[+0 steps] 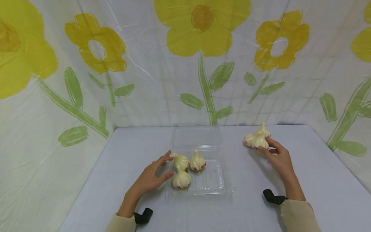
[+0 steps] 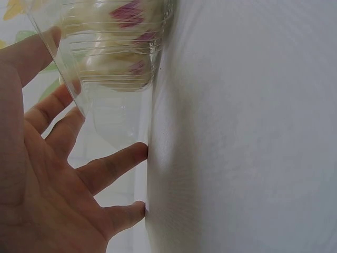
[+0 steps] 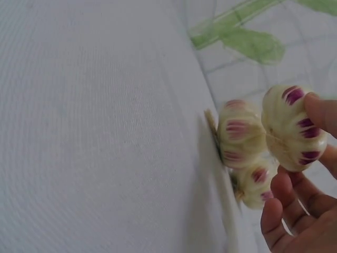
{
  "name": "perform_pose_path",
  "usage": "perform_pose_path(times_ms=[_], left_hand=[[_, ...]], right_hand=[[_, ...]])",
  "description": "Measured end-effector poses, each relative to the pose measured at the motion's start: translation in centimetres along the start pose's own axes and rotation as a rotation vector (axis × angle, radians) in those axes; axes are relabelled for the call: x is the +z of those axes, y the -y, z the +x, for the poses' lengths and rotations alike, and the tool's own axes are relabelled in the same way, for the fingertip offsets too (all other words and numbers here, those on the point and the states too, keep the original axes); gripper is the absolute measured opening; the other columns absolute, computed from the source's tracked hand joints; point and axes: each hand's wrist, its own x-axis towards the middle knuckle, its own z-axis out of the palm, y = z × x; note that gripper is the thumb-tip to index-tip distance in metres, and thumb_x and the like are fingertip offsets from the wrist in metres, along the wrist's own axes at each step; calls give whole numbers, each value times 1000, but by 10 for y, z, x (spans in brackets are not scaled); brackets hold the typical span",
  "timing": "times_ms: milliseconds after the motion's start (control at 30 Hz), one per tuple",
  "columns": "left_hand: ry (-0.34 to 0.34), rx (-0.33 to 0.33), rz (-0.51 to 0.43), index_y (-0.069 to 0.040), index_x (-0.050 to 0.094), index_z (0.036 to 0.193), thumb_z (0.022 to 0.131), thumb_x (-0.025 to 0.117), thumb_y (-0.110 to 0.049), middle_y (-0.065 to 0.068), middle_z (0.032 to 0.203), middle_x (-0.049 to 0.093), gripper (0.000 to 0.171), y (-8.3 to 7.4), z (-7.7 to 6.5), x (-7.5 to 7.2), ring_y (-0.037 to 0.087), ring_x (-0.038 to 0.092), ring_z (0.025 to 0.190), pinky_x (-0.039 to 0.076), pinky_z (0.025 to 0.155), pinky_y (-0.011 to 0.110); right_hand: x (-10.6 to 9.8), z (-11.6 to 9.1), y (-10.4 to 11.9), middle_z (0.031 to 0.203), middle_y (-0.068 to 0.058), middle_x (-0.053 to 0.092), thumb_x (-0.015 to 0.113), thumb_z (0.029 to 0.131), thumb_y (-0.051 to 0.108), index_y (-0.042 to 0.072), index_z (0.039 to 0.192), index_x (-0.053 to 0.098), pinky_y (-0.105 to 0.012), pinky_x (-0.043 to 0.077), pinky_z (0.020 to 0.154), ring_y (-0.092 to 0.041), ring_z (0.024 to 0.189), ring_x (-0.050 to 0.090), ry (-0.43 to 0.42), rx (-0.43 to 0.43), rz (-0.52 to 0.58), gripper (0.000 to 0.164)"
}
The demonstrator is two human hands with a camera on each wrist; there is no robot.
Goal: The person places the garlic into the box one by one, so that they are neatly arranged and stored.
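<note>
A clear plastic container (image 1: 213,175) lies with its lid folded back, holding three garlic bulbs: one at the back left (image 1: 181,162), one at the front left (image 1: 182,179) and one further right (image 1: 197,161). My left hand (image 1: 150,176) is at the container's left side, fingers spread and fingertips at its clear rim (image 2: 63,74). Over on the right, my right hand (image 1: 280,158) pinches a garlic bulb (image 3: 289,129) between thumb and fingers. Just behind that bulb are two more garlic bulbs, one (image 3: 238,134) nearer it and another (image 3: 255,183) lower in the right wrist view.
The container's clear lid (image 1: 197,137) lies flat towards the table's back edge. A white-covered table (image 1: 124,154) ends at a hanging sheet (image 1: 145,106) printed with yellow flowers. Each wrist carries a black piece, one left (image 1: 143,216), one right (image 1: 273,197).
</note>
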Motion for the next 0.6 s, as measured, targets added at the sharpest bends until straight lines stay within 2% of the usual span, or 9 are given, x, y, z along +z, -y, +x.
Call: perform_pose_path(times_ms=[100, 300, 500, 600], left_hand=[[-1, 1, 4, -27, 52, 144, 99, 65, -42, -7, 167, 30, 50, 0, 0, 0, 38, 56, 136, 21, 116, 77], [-2, 3, 5, -29, 52, 144, 99, 66, -42, -8, 167, 31, 49, 0, 1, 1, 38, 57, 135, 21, 115, 77], [-1, 5, 11, -28, 52, 144, 99, 65, -42, -8, 168, 30, 50, 0, 2, 1, 38, 57, 135, 22, 115, 77], [-4, 8, 13, -26, 52, 144, 99, 66, -42, -7, 167, 31, 50, 0, 1, 0, 38, 57, 135, 23, 115, 77]], right_hand=[[3, 0, 3, 132, -11, 57, 72, 96, 39, 11, 151, 51, -18, 48, 62, 4, 87, 52, 9, -29, -2, 65], [11, -2, 11, 127, -1, 60, 74, 95, 35, 11, 148, 54, -18, 49, 65, 5, 86, 55, 28, -79, 8, 62], [20, -4, 21, 132, -16, 61, 72, 96, 34, 9, 148, 54, -17, 48, 69, 4, 86, 55, 56, -121, 10, 61], [25, -5, 27, 132, -18, 62, 72, 96, 34, 10, 148, 54, -16, 47, 72, 5, 87, 56, 73, -140, 6, 60]])
